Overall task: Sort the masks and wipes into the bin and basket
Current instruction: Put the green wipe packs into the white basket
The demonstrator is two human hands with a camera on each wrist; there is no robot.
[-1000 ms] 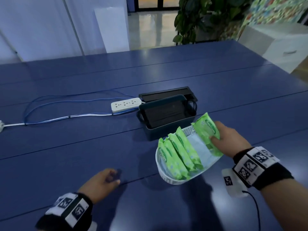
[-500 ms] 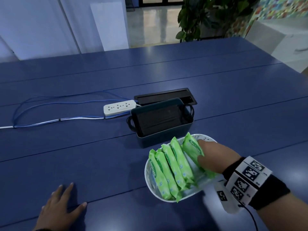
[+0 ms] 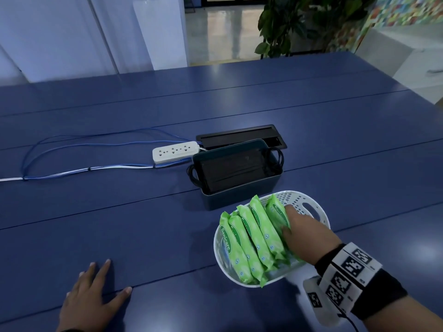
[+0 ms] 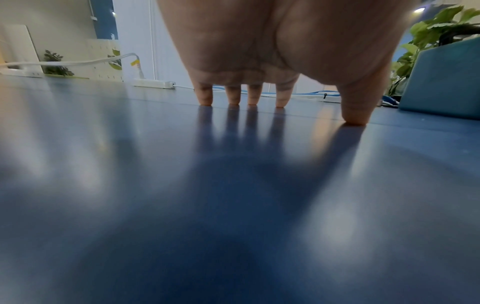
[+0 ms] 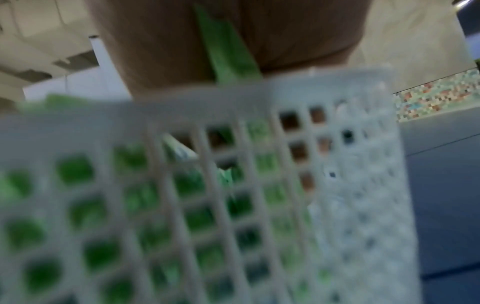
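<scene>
A white perforated basket (image 3: 309, 207) at the near right of the blue table holds several green wipe packs (image 3: 244, 240) standing side by side. My right hand (image 3: 285, 219) reaches into it and grips the rightmost wipe pack (image 3: 278, 214). In the blurred right wrist view the basket wall (image 5: 233, 185) fills the frame, with a green wipe pack (image 5: 226, 53) against my palm. Behind the basket, a dark teal bin (image 3: 239, 195) holds black masks (image 3: 235, 168). My left hand (image 3: 96, 293) lies flat on the table at the near left, fingers spread, fingertips (image 4: 233, 100) touching the surface.
A white power strip (image 3: 175, 152) with blue cables (image 3: 72, 149) lies left of the bin. A black cable hatch (image 3: 239, 137) sits in the table behind the bin. A plant (image 3: 299, 22) and a white cabinet (image 3: 412, 58) stand beyond the table's far edge.
My right hand has lowered the green wipe pack into the basket beside the others. My left hand went from loosely curled to flat and spread on the table.
</scene>
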